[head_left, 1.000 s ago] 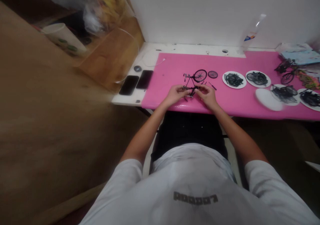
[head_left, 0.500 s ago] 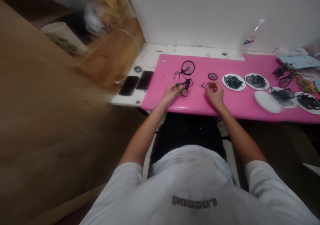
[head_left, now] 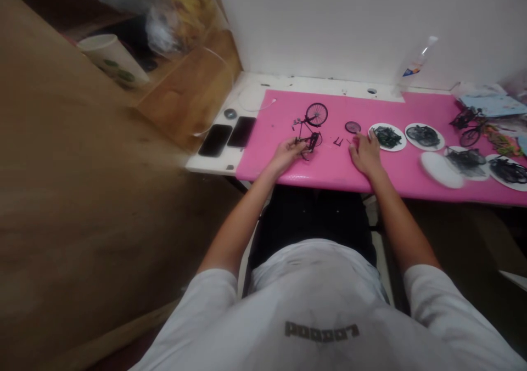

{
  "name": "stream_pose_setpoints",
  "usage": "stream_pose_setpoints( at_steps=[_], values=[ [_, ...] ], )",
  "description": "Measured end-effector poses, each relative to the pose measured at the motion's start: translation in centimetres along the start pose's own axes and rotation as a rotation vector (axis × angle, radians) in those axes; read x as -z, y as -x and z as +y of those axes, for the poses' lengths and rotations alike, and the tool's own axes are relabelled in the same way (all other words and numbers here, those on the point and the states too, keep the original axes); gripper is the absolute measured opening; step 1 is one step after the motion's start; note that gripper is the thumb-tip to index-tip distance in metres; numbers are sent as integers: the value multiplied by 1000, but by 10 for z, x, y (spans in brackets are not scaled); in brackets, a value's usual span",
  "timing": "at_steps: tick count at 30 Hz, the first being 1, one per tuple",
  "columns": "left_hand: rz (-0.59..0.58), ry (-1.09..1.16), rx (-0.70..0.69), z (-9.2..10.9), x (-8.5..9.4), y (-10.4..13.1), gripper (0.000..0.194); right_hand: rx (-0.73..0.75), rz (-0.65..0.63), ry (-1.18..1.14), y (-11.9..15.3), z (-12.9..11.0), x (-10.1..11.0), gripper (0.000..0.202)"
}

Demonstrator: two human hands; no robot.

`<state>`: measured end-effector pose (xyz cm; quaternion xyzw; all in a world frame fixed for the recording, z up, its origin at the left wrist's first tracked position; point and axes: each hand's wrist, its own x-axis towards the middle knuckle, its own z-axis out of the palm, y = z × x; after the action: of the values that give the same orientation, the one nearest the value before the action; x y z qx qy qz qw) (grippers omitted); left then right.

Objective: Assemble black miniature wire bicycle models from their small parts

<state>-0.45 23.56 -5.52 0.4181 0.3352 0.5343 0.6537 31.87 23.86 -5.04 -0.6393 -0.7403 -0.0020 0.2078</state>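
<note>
My left hand [head_left: 290,155] grips the lower end of a small black model bicycle [head_left: 303,131] over the pink table cover [head_left: 280,168]. One spoked wheel of the model points toward the wall. My right hand [head_left: 366,152] rests palm down with its fingers spread, between a loose dark wheel [head_left: 353,127] and the nearest white plate [head_left: 401,144]. Small black parts [head_left: 338,141] lie between my hands. A thin piece shows by the right thumb, too small to name.
Two dark phones [head_left: 215,140] and a round grey object [head_left: 230,113] lie on the left. More plates of black parts, a tilted white lid or plate [head_left: 441,169], another model bicycle [head_left: 470,135] and a clear bottle [head_left: 418,63] are on the right.
My right hand has moved right and its fingers have spread from a pinch. The small black part that was at its fingertips now lies on the pink cover. My left hand keeps its hold.
</note>
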Motion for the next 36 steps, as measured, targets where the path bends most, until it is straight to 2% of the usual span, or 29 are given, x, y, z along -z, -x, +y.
stream_pose_setpoints(
  at_steps=[4,7,14,23,26,30,36],
  values=[
    [-8,-21,-6,1,-2,1,31,9,-31,-24,-2,3,-3,83],
    [-10,-30,-10,1,-2,1,32,21,-47,-32,-2,5,-4,89],
    [-38,-7,-28,-2,0,0,34,67,-19,-10,-2,6,-5,81],
    [-28,-26,-17,2,-4,4,30,53,-102,27,-4,5,-5,80],
    [-43,-24,-28,2,-3,4,29,60,-79,28,-3,3,-4,79],
    [-22,-25,-11,1,-2,2,27,73,15,32,-2,-3,0,74],
    [-42,0,-21,1,-2,2,28,-22,120,28,-3,-9,0,56]
  ],
)
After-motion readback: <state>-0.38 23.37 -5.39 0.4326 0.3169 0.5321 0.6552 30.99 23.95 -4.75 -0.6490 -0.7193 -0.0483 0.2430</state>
